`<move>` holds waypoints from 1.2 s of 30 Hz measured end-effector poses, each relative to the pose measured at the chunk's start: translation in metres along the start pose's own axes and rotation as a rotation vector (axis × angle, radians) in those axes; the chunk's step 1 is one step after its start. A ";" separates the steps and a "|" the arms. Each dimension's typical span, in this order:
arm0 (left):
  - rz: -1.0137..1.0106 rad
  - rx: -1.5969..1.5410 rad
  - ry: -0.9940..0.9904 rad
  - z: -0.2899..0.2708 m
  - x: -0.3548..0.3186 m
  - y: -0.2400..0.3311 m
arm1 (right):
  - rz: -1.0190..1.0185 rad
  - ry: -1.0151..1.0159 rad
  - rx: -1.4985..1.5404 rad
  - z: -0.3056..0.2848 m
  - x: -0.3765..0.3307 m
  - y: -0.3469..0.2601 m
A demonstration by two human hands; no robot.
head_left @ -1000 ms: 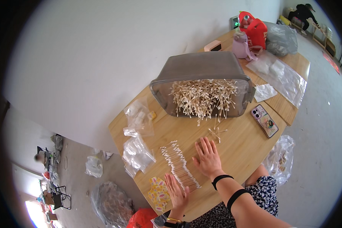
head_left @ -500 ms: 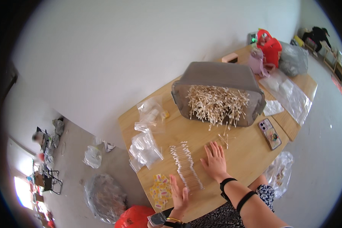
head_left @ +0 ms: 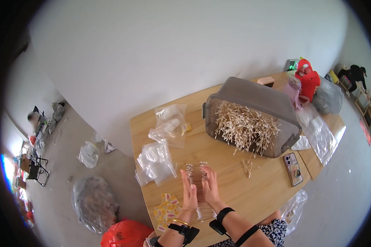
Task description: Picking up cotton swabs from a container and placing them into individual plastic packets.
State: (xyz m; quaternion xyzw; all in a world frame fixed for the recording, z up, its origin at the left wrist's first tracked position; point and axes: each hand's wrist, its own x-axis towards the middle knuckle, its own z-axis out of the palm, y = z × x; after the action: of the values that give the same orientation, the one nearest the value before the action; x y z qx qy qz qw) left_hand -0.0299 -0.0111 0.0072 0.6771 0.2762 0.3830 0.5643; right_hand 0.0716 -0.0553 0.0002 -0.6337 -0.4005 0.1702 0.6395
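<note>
A long row of cotton swabs [head_left: 200, 193] lies side by side on the wooden table. Along its left side stands my left hand [head_left: 189, 195], fingers straight and palm turned inward. My right hand [head_left: 211, 188] is on the opposite side, its outstretched fingers against or very near the swab ends. Both hands are open, with the row between them; exact contact is hard to tell. A grey plastic bin [head_left: 255, 96] tipped on its side holds a heap of loose cotton swabs [head_left: 245, 125]. A few stray swabs [head_left: 248, 166] lie before its mouth.
Clear plastic bags [head_left: 154, 162] and small yellow labels [head_left: 165, 210] lie left of the row. A phone [head_left: 293, 168] rests at the table's right. Red and purple items [head_left: 307, 82] stand at the back. A red bag [head_left: 125, 234] is on the floor; another person [head_left: 353, 78] is far right.
My right hand has moved left to the swab row, and my left hand has come against its other side. The row looks narrower and straighter. The view has shifted.
</note>
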 end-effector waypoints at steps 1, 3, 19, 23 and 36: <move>0.003 0.048 0.090 -0.004 0.001 -0.002 | -0.008 0.017 0.004 -0.004 0.006 -0.002; -0.006 0.034 0.083 -0.006 0.003 -0.006 | 0.044 0.005 -0.005 -0.013 0.020 0.003; -0.034 0.047 0.011 -0.010 0.066 -0.031 | 0.038 -0.107 -0.162 0.011 0.059 0.026; -0.019 -0.006 -0.069 0.004 0.065 -0.028 | -0.097 -0.134 -0.212 0.016 0.060 0.035; 0.002 0.276 -0.229 -0.047 -0.161 0.064 | 0.139 -0.267 -0.253 -0.108 -0.106 -0.037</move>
State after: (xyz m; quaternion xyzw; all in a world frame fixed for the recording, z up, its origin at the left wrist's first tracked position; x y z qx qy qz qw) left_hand -0.1622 -0.1280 0.0392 0.7876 0.2593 0.2624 0.4935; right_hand 0.0739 -0.2099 0.0175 -0.7070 -0.4553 0.2446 0.4827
